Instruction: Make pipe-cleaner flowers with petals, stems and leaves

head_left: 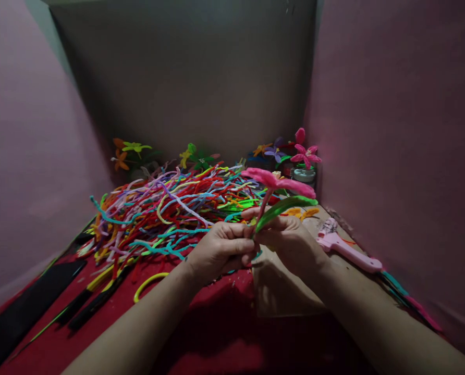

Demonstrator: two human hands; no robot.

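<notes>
A pink pipe-cleaner flower (295, 186) stands upright between my two hands, with a long green leaf (283, 207) curving out to the right of its stem. My left hand (224, 245) pinches the stem low down, just below the leaf's base. On the other side, my right hand (291, 239) closes its fingers around the stem at the leaf's base, partly behind the leaf. The fingertips of both hands nearly meet, and the exact contact on the stem is partly hidden.
A big heap of coloured pipe cleaners (185, 203) lies behind my hands. Finished flowers (306, 156) stand along the back wall. A pink glue gun (350, 252) lies at right, pliers (95, 291) and a black flat object (33, 307) at left, on red cloth (217, 333).
</notes>
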